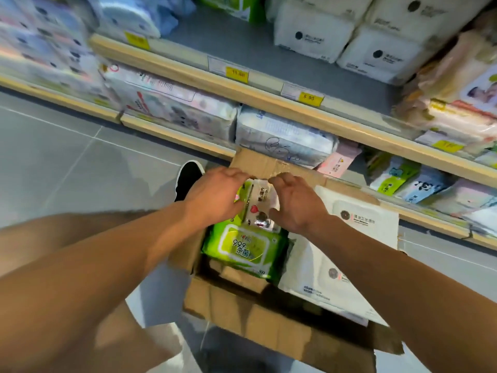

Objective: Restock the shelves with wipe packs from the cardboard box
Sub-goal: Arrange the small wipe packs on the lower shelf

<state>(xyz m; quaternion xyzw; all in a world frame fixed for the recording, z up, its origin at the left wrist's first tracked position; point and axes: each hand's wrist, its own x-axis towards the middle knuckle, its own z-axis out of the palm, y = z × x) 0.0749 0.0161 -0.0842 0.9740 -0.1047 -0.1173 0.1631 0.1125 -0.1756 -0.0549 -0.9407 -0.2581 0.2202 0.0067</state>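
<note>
An open cardboard box (pixel 242 313) stands on the floor in front of the shelves. Inside lie a green wipe pack (pixel 242 249) and large white wipe packs (pixel 330 270). Over the box's far end, both hands hold a small white wipe pack (pixel 262 204) with a red heart on it. My left hand (pixel 212 195) grips its left side, fingers curled over the top edge. My right hand (pixel 295 203) grips its right side the same way. The pack sits just above the green one.
Wooden-edged shelves (pixel 269 103) with yellow price tags run across the back, packed with tissue and wipe packs. A bare grey stretch of upper shelf (pixel 228 41) lies left of stacked white packs (pixel 349 33). My black shoe (pixel 188 179) stands left of the box on grey tiles.
</note>
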